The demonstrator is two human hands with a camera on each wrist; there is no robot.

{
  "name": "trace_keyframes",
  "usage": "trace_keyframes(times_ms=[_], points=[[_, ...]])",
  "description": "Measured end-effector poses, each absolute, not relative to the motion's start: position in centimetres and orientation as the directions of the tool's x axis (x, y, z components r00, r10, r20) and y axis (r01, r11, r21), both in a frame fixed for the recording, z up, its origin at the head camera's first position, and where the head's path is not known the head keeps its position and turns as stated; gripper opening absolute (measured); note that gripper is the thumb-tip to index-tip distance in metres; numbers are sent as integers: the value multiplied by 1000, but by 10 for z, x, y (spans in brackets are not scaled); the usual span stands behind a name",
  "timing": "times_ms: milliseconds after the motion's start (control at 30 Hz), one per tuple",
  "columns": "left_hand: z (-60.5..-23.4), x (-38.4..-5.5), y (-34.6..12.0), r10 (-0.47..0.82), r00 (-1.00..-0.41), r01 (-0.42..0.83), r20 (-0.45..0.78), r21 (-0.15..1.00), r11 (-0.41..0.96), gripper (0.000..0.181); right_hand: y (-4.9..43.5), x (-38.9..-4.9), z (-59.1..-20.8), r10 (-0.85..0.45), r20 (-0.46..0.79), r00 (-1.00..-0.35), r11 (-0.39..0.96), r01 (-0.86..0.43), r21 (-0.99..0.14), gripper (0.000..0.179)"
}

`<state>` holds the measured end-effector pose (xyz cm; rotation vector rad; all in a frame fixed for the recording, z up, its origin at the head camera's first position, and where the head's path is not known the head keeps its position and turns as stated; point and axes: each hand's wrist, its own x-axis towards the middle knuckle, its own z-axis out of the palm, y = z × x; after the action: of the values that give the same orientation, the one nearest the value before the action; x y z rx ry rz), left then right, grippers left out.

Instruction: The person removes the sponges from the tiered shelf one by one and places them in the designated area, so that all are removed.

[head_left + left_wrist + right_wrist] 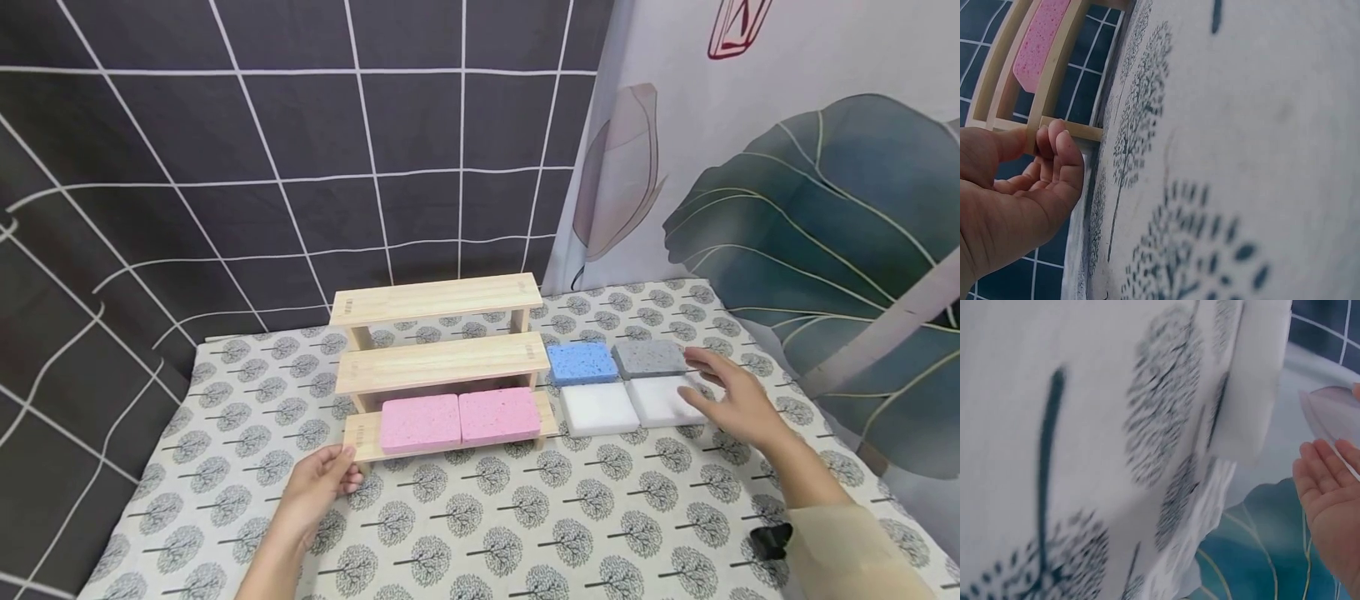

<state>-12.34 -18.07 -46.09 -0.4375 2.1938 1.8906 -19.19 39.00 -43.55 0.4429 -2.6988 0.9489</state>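
Observation:
My left hand (313, 485) pinches the front left corner of the lowest tier of a three-tier wooden rack (442, 364). The left wrist view shows the thumb on top of that board's end and the fingers curled beneath. Two pink sponges, left (421, 423) and right (499, 415), lie side by side on the lowest tier. To the rack's right, my right hand (738, 406) hovers with fingers extended, holding nothing. Its fingertips are right at the edges of a grey sponge (648, 358) and a white sponge (660, 401); in the right wrist view its palm (1338, 519) shows.
A blue sponge (582, 363) and another white sponge (599, 408) complete a two-by-two block beside the rack. A tree-print cloth (495, 517) covers the table. Behind hang a dark grid-patterned curtain (300, 125) and a leaf-print curtain (825, 208). A small black object (771, 542) is by the right sleeve.

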Motion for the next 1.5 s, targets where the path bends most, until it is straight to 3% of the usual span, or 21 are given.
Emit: trace_keyframes(times_ms=[233,667,1500], points=[[-462,-123,-181,-86,-935,-353,-344,926,134,37,370,-192,-426,-196,369,-908,657,-401,-638,51],[-464,-123,-180,-85,-936,-351,-342,926,137,39,334,-195,-422,-274,452,-849,582,-521,-625,49],[-462,-123,-181,-81,-939,-343,-335,931,127,38,286,-197,-432,-337,385,-859,533,-511,-674,48]])
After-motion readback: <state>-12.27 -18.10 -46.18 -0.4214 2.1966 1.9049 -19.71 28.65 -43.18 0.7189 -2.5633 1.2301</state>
